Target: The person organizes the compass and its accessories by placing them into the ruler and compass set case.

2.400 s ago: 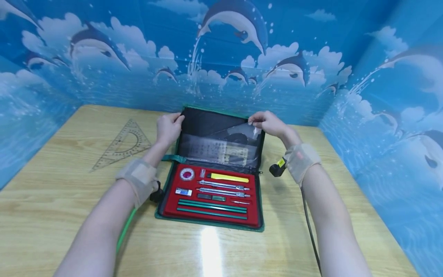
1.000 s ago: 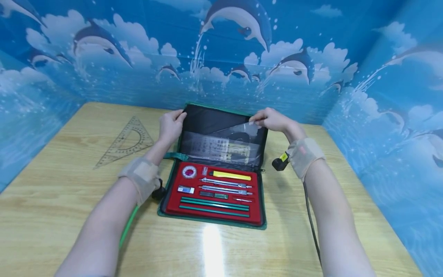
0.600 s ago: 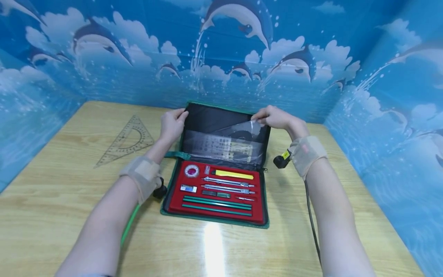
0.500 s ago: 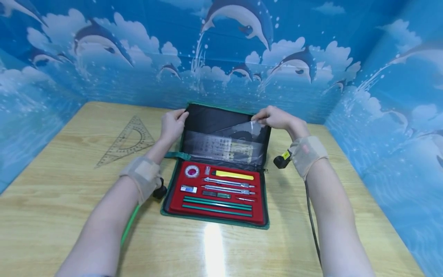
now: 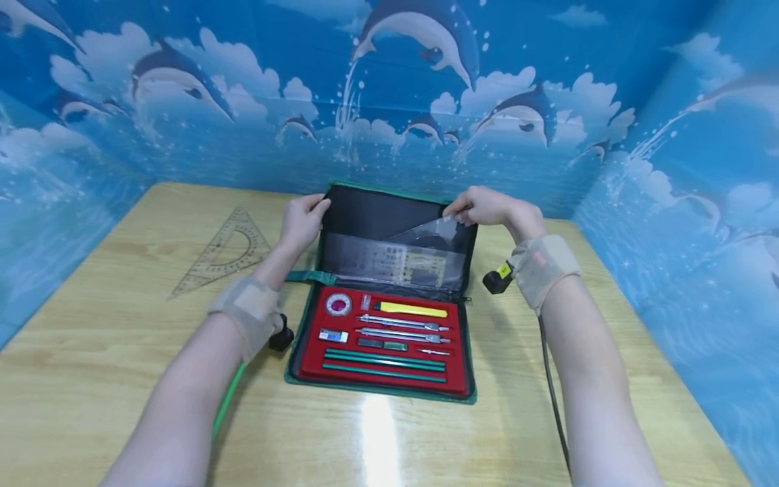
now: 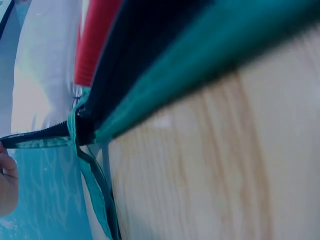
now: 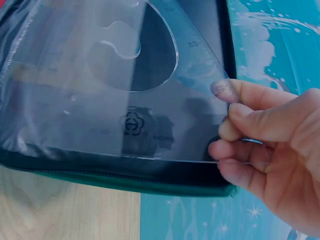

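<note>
A zippered drawing-set case point(image 5: 380, 387) lies open on the table, its black lid point(image 5: 377, 210) raised. My left hand point(image 5: 302, 220) pinches the lid's upper left corner; its fingers barely show at the edge of the left wrist view. With thumb and fingers, my right hand point(image 5: 483, 206) pinches the corner of a clear set square point(image 7: 192, 75) at the lid's right side. The set square, with a large round cutout, reaches into the lid's clear pocket point(image 5: 347, 253). That pocket also holds a pale stencil sheet point(image 5: 420, 265). Its far part is hard to see through the plastic.
The red tray point(image 5: 389, 385) holds a yellow cutter point(image 5: 410, 310), two metal compasses point(image 5: 404, 335), green pencils point(image 5: 383, 367), an eraser point(image 5: 333, 335) and a round dial piece point(image 5: 338, 304). Another clear set square point(image 5: 209, 264) lies on the table point(image 5: 109, 379) to the left. A dolphin-print backdrop surrounds the table.
The set square in my right hand sits lower in the lid's pocket, with less of it showing above the pocket edge. My left hand keeps its hold on the lid corner.
</note>
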Demonstrator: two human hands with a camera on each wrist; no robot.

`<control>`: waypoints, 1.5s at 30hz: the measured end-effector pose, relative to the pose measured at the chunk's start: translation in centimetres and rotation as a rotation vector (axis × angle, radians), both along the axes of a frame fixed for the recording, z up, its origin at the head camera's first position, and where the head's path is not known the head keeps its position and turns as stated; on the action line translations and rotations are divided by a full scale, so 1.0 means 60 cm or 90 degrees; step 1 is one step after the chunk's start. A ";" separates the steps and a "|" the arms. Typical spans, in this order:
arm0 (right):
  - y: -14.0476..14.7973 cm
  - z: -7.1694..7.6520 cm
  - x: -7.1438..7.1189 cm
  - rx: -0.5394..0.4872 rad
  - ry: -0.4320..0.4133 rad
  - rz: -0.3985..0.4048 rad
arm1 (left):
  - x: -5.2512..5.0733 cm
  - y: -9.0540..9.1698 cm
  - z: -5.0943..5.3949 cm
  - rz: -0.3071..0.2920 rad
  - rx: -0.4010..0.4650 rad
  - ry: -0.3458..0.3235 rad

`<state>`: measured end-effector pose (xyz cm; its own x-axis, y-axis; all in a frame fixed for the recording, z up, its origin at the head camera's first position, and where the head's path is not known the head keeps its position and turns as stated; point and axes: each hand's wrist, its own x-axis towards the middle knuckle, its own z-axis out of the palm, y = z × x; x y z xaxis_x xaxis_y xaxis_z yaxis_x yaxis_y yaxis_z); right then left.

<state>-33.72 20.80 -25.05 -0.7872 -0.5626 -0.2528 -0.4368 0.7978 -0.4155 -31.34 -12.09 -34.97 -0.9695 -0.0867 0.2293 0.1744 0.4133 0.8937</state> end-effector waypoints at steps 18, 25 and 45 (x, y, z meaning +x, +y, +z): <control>-0.027 -0.021 0.013 0.160 0.126 0.042 | 0.005 0.013 0.003 0.038 0.000 0.047; -0.024 -0.031 0.019 0.131 0.189 0.070 | 0.005 0.012 0.003 0.046 0.003 0.054; -0.016 -0.077 0.028 0.053 0.479 0.095 | 0.005 -0.005 0.014 0.018 -0.064 -0.043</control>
<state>-32.03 19.84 -29.65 -0.6810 -0.6792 0.2738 -0.6837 0.7236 0.0947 -31.06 -12.37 -34.12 -0.9805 -0.0943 0.1725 0.1022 0.5051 0.8570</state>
